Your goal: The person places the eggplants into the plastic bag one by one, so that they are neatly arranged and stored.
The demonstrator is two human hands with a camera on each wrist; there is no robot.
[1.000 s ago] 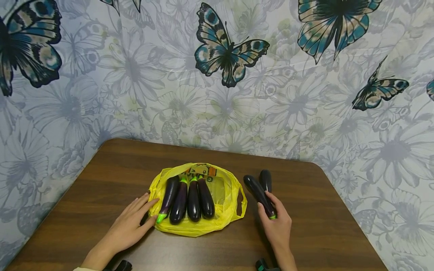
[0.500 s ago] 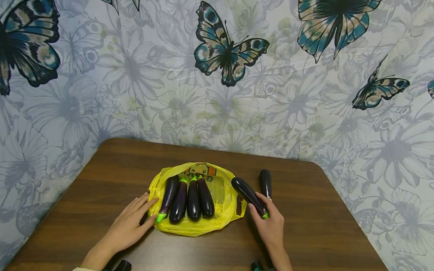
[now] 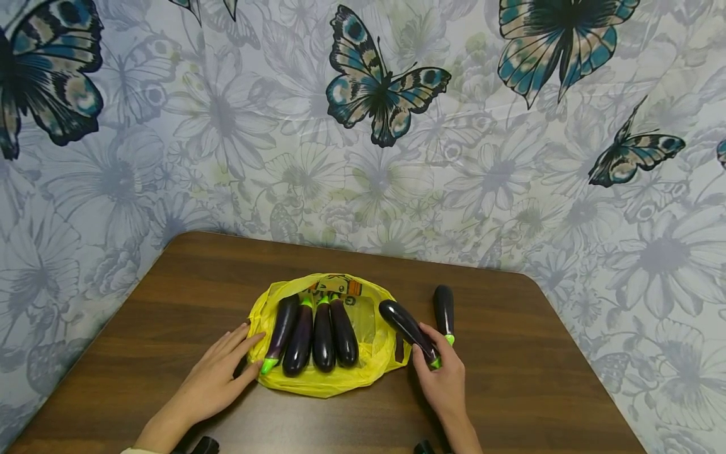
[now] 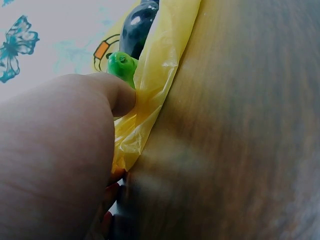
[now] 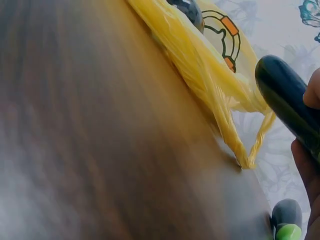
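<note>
A yellow plastic bag (image 3: 363,372) lies with its mouth spread wide, and several dark purple eggplants (image 3: 323,337) sit inside on its left half. My left hand (image 3: 212,378) holds the bag's left edge, thumb and index finger at the rim beside a green stem tip (image 4: 120,67). My right hand (image 3: 442,372) grips another eggplant (image 3: 404,321) near its green stem end, thumb on one side and fingers on the other. That eggplant's rounded end overlaps the bag's right rim in the head view. One more eggplant (image 3: 444,309) lies on the table to the right.
The brown wooden table (image 3: 527,378) has its back edge near a wall covering (image 3: 482,208) printed with flowers and butterflies. A loop handle (image 5: 245,160) of the bag sticks out on its right side. Black wrist gear (image 3: 205,445) shows at the lower edge.
My right hand has moved left with the gripped eggplant, bringing its rounded end over the bag's right rim. The other loose eggplant stays put, its green stem now uncovered. My left hand keeps its place.
</note>
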